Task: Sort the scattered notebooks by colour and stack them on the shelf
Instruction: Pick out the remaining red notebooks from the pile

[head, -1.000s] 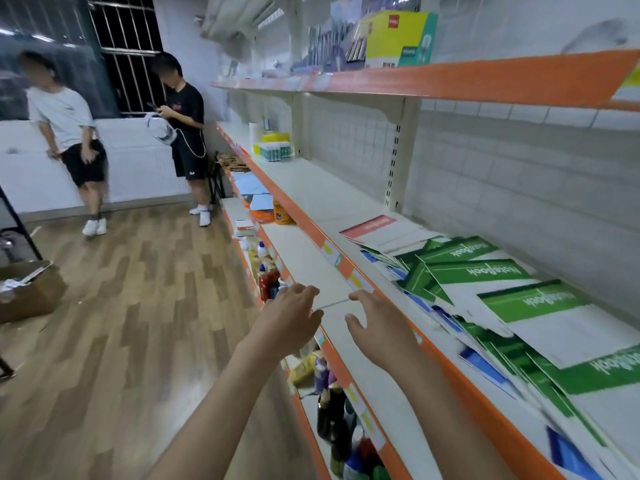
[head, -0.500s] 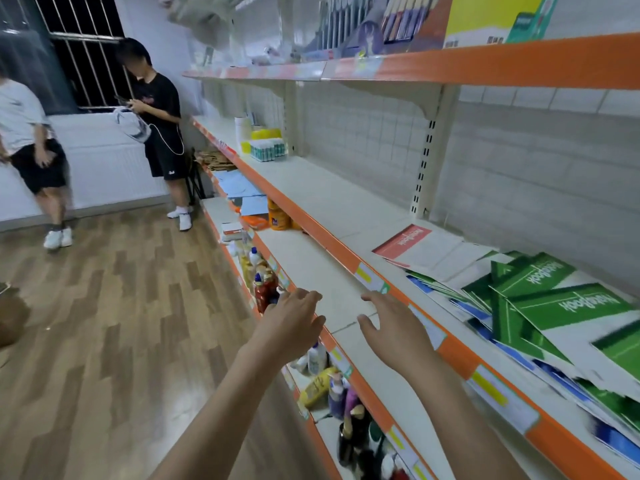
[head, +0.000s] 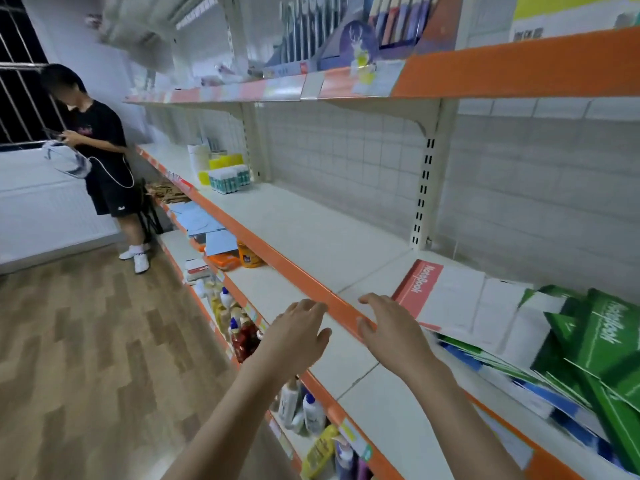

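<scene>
Shop aisle, wood-pattern floor [head: 86, 358], white tiled back wall, long white shelf [head: 311, 233] with orange front edge running away from the viewer. Both arms reach out toward that edge. Left hand [head: 294, 337] hovers palm down, fingers loosely spread, holding nothing, just short of the orange edge. Right hand [head: 388, 327] just beside it, fingers apart and relaxed, also holding nothing, over the edge of the shelf. Immediately right of the right hand lies a red notebook [head: 440, 292], flat on the shelf, red band toward the hand, not touched. Further right of it, a messy overlapping pile: green notebooks [head: 602, 341] tilted on top, blue notebooks [head: 502, 375] partly buried under them near the front edge. Below the hands, the lower shelf carries bottles [head: 242, 334] and tubes. Far beyond the hands on the same shelf: yellow boxes [head: 225, 162] and a pack of small tubes. A person in black clothing [head: 100, 157] stands at the far end of the aisle, looking at something held in the hands. Upper shelf overhead has stationery displays [head: 346, 32], blurred.
</scene>
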### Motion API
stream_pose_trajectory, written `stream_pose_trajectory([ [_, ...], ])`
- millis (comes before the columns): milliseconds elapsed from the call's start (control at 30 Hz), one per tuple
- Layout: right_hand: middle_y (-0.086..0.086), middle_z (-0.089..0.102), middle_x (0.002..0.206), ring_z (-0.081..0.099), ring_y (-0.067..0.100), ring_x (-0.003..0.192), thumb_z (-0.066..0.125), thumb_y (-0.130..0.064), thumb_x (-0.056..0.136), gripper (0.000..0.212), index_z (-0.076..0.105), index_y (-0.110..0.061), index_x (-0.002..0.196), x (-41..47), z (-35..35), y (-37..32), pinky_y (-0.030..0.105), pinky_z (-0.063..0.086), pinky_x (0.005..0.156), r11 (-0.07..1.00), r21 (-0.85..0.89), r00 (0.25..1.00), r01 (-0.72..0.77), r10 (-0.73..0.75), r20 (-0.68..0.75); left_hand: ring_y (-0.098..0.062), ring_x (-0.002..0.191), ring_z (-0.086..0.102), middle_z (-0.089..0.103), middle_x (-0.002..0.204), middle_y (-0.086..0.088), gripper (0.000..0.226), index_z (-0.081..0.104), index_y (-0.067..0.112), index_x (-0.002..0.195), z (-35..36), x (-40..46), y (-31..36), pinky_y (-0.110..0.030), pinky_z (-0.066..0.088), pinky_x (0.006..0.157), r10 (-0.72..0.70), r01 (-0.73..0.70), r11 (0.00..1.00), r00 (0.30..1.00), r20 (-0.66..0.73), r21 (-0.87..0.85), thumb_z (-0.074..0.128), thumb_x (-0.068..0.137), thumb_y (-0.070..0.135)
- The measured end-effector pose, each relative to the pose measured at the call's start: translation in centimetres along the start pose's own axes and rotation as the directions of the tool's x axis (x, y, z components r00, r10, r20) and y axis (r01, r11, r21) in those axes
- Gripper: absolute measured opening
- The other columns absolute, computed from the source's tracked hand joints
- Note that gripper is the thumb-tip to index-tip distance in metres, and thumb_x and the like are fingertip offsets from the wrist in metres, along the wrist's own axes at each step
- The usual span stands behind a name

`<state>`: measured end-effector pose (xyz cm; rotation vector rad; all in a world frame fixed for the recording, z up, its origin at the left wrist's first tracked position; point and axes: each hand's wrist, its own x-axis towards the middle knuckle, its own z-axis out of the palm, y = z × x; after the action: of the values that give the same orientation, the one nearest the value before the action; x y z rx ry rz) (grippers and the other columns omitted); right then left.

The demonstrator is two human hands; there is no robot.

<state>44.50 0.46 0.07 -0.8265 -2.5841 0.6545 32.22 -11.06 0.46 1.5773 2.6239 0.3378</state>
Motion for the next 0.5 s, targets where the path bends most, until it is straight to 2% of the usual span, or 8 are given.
stream_pose_trajectory([
  [100, -0.001, 0.049, 0.135, 0.049, 0.019, 0.121, 0.044, -0.03, 0.096, 0.039, 0.044, -0.021, 0.134, 3.0, -0.3, 0.5, 0.035, 0.041, 0.099, 0.998, -0.025, 0.998, -0.054, 0.053, -0.038, -0.021, 0.13, 0.039, 0.041, 0.143, -0.002, 0.046, 0.035, 0.018, 0.142, -0.4, 3.8, -0.6, -0.037, 0.037, 0.105, 0.072, -0.072, 0.997, 0.997, -0.002, 0.004, 0.04, 0.099, 0.03],
  [233, -0.001, 0.049, 0.135, 0.055, 0.019, 0.111, 0.044, -0.03, 0.096, 0.04, 0.043, -0.022, 0.135, 5.5, -0.6, 1.8, 0.033, 0.043, 0.094, 0.992, -0.034, 0.99, -0.124, 0.121, -0.068, -0.021, 0.133, 0.036, 0.04, 0.143, -0.001, 0.046, 0.035, 0.019, 0.143, 0.0, 8.1, -0.5, -0.037, 0.037, 0.105, 0.139, -0.139, 0.99, 0.99, -0.002, -0.023, 0.041, 0.098, 0.029],
  [300, -0.001, 0.049, 0.136, 0.052, 0.02, 0.117, 0.044, -0.029, 0.096, 0.04, 0.043, -0.022, 0.135, 5.9, -0.7, 2.9, 0.034, 0.043, 0.095, 0.986, -0.051, 0.984, -0.162, 0.157, -0.084, -0.021, 0.133, 0.035, 0.039, 0.144, 0.0, 0.047, 0.035, 0.019, 0.143, 0.7, 10.0, 0.0, -0.036, 0.036, 0.105, 0.179, -0.178, 0.983, 0.984, 0.011, -0.049, 0.041, 0.098, 0.03],
  [500, 0.004, 0.055, 0.124, 0.051, 0.023, 0.114, 0.044, -0.026, 0.095, 0.034, 0.048, -0.018, 0.128, 5.3, -2.5, 6.9, 0.032, 0.039, 0.098, 0.947, -0.114, 0.946, -0.301, 0.282, -0.158, -0.021, 0.129, 0.039, 0.044, 0.139, -0.002, 0.043, 0.04, 0.018, 0.138, 3.3, 14.6, 3.8, -0.035, 0.038, 0.103, 0.341, -0.336, 0.938, 0.938, 0.058, -0.089, 0.041, 0.096, 0.03],
])
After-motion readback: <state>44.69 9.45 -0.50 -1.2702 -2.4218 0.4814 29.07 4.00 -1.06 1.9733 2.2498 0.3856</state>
